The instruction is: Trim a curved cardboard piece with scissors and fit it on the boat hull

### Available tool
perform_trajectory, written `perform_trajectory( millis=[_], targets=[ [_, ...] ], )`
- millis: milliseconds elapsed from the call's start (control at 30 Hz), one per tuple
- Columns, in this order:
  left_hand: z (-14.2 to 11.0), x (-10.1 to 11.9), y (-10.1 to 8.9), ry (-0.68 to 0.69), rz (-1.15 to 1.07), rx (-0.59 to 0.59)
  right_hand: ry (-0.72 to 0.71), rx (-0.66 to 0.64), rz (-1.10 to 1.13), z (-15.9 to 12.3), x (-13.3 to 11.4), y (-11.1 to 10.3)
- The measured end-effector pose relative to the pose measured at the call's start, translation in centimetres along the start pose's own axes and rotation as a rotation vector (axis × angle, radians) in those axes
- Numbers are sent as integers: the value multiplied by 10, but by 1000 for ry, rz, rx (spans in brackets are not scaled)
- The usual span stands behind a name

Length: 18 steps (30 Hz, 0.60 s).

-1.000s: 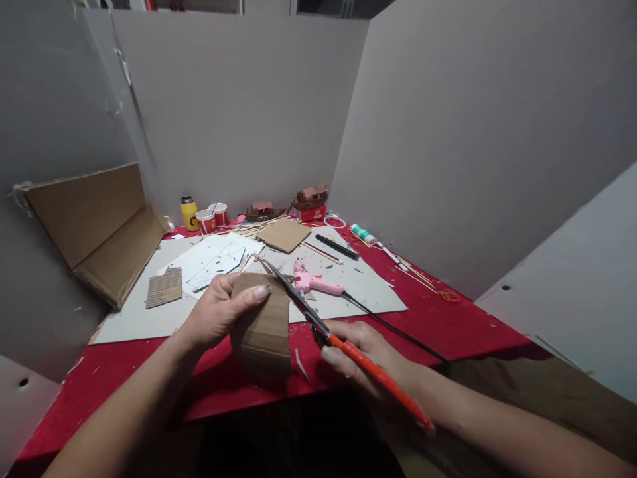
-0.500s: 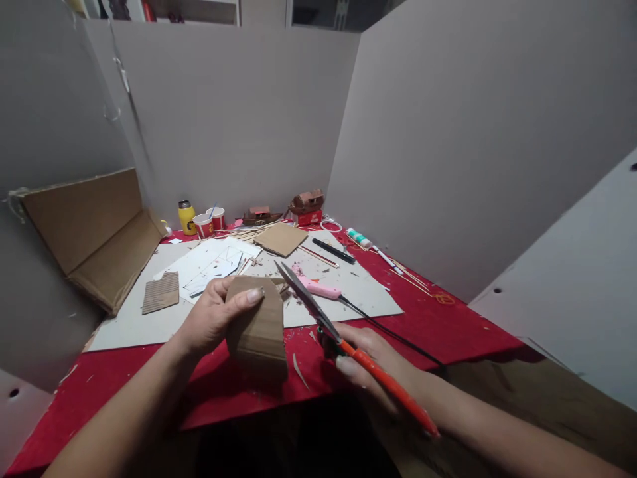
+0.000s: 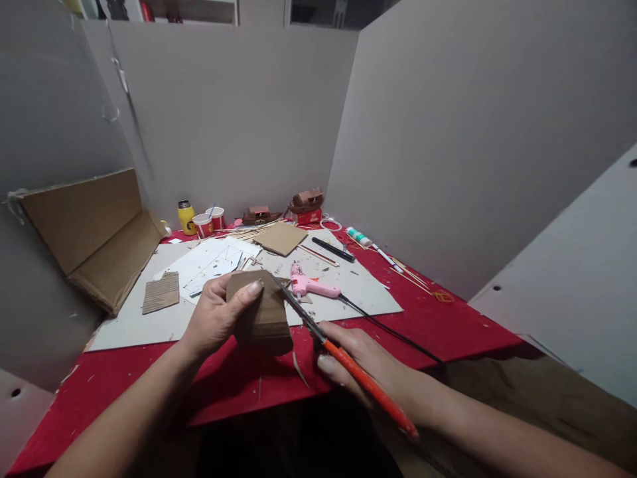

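My left hand [image 3: 216, 315] grips a brown corrugated cardboard piece [image 3: 263, 318] above the red table [image 3: 448, 328], thumb pressed on its top face. My right hand [image 3: 361, 365] is closed round the orange handles of a pair of scissors [image 3: 328, 342]. The dark blades point up and left and meet the cardboard piece's upper right edge. A thin cardboard sliver [image 3: 297, 366] lies on the table just below the piece.
A pink glue gun [image 3: 313, 287] with a black cord lies on a grey board [image 3: 358, 285] behind the hands. Farther back are paper templates [image 3: 212, 262], cardboard squares [image 3: 281, 238], a ribbed scrap [image 3: 160, 292], cups [image 3: 204, 224], a yellow bottle [image 3: 186, 216], model boats [image 3: 306, 199], sticks. A folded cardboard sheet [image 3: 94, 232] leans at left.
The scissors' blades drew back from the cardboard half a second ago and have now swung left onto its upper right edge. My left hand has tilted the piece slightly.
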<state>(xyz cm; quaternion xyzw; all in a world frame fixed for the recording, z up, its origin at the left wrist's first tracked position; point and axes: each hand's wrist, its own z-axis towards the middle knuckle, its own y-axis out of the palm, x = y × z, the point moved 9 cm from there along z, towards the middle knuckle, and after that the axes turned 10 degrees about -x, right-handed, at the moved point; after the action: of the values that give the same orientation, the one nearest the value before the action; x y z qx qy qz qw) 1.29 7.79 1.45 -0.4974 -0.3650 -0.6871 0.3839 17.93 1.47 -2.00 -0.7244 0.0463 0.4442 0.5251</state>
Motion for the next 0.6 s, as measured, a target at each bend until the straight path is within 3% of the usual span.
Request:
perform_trajectory(
  millis=[600],
  targets=[
    [0,-7,2,-1,-65,-8,-108,56,244,7,4,6]
  ],
)
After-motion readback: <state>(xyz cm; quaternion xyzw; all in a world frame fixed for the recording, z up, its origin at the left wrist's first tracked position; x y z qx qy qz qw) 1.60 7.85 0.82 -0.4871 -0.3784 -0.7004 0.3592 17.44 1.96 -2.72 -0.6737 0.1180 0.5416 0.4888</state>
